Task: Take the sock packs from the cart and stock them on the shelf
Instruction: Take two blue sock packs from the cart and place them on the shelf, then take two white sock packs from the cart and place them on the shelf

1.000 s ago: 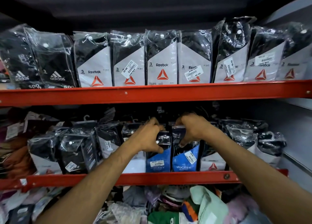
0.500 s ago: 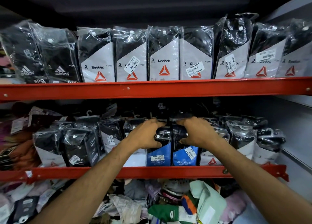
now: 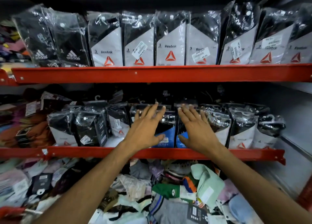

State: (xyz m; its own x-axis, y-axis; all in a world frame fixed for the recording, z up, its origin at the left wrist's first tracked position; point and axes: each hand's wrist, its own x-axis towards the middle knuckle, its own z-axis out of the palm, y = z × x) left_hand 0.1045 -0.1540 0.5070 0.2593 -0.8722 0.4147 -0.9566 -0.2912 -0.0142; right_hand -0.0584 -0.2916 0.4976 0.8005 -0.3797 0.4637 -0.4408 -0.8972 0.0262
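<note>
Here our left hand (image 3: 146,130) and right hand (image 3: 196,131) lie flat, fingers apart, on the two blue sock packs (image 3: 167,136) standing on the middle shelf (image 3: 84,152). They look light, soft and slippery in plastic; we judge the stiff card front the best hold.

Both hands, left hand (image 3: 145,131) and right hand (image 3: 196,131), spread flat before blue sock packs (image 3: 166,136).

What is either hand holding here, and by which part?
Nothing is held. The left hand and right hand are spread open in front of the blue-labelled sock packs on the middle shelf.
</note>
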